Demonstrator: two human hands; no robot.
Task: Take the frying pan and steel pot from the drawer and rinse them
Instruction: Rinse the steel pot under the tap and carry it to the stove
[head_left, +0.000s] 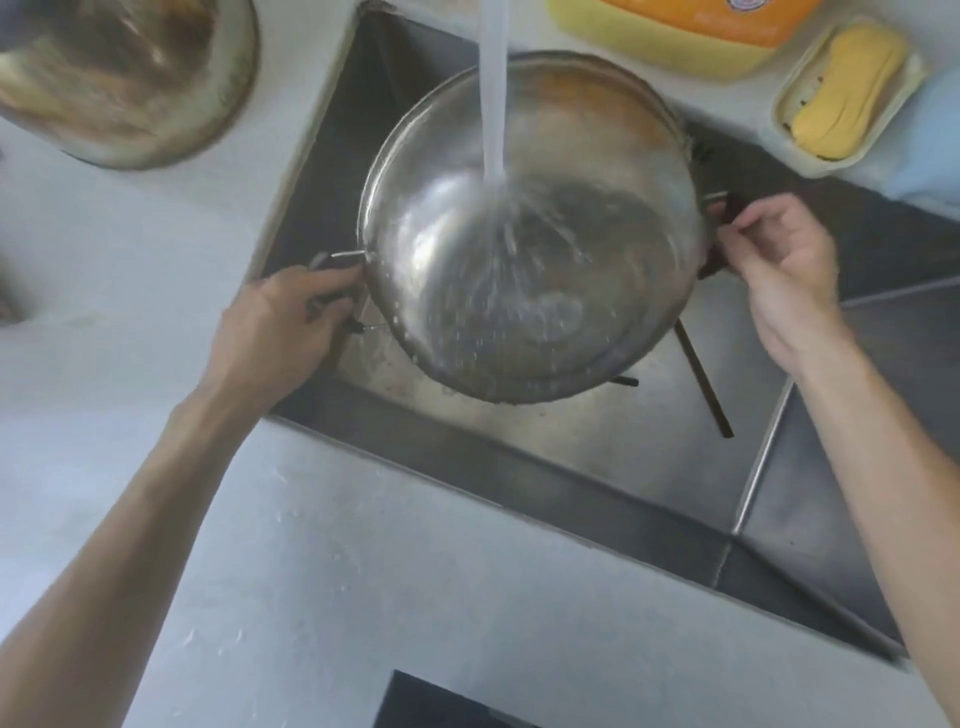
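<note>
Sink (597, 467) is set into bench (363, 571). Steel pot (530, 234) is held over sink, under running water (493, 104); rinse judged underway. Frying pan (124, 78) lies left of sink. Pot handles are gripped by left hand (291, 322) and right hand (779, 270).

A pale grey countertop (322, 545) surrounds a recessed stainless steel sink (597, 457) (divided by a ridge into two basins), with a soap dish (852, 98) and a yellow container (675, 36) along its far edge under soft, even light.
</note>
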